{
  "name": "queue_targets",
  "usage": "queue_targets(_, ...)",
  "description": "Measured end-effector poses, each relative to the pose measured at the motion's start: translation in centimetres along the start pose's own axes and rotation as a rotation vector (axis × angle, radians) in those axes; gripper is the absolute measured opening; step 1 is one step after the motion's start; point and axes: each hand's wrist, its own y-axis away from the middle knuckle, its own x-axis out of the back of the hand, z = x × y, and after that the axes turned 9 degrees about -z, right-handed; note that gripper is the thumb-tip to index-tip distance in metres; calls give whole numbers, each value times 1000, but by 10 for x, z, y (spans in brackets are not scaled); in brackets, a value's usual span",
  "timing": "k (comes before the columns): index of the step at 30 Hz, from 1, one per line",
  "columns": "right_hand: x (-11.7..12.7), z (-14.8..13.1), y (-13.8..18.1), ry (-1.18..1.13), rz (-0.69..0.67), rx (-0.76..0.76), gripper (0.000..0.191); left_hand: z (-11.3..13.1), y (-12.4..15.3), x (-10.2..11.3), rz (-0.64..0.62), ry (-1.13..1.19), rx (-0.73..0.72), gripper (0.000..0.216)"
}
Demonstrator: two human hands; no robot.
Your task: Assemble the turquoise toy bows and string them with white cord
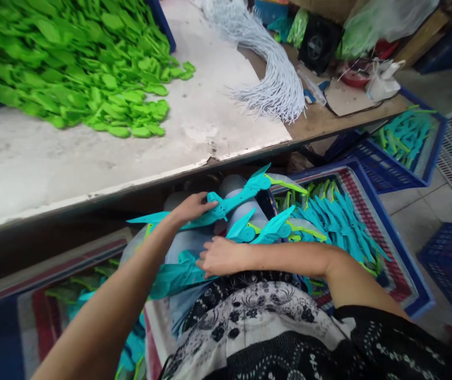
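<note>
Across my lap lie several long turquoise plastic pieces with lime-green tips, which look like toy bows. My left hand [192, 207] is closed around the middle of the farthest toy bow [241, 197], which slants up to the right. Closer to my body, my right hand [222, 257] has its fingers curled over a nearer toy bow [174, 275]; the palm side is hidden. Beside that hand, the winged ends of other bows [273, 226] stick out to the right over my forearm.
A worktable [218, 100] bears a heap of lime-green plastic pieces [91, 68] and a bundle of white cords [273, 74]. Right of my lap, a blue crate [397, 253] holds stacked bows; another crate [392, 171] stands beyond. More bows lie on striped cloth [23, 327] at left.
</note>
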Motion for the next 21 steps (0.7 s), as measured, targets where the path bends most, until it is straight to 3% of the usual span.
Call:
queue_targets(2, 2, -5, -6, -15, 20, -6, 18, -3, -1, 2, 31, -51, 5, 52)
queue_targets(6, 7, -16, -13, -54, 31, -26, 19, -9, 4, 5, 74, -111, 40, 55)
queue_targets(12, 2, -32, 2, -79, 155, -123, 20, -15, 5, 5, 81, -174, 67, 55)
queue_targets(17, -15, -24, 2, -110, 176, -121, 20, -15, 6, -1, 107, -266, 97, 65)
queue_targets(21, -17, -9, -3, -113, 219, -30, 35, -11, 12, -8, 144, -370, 139, 60)
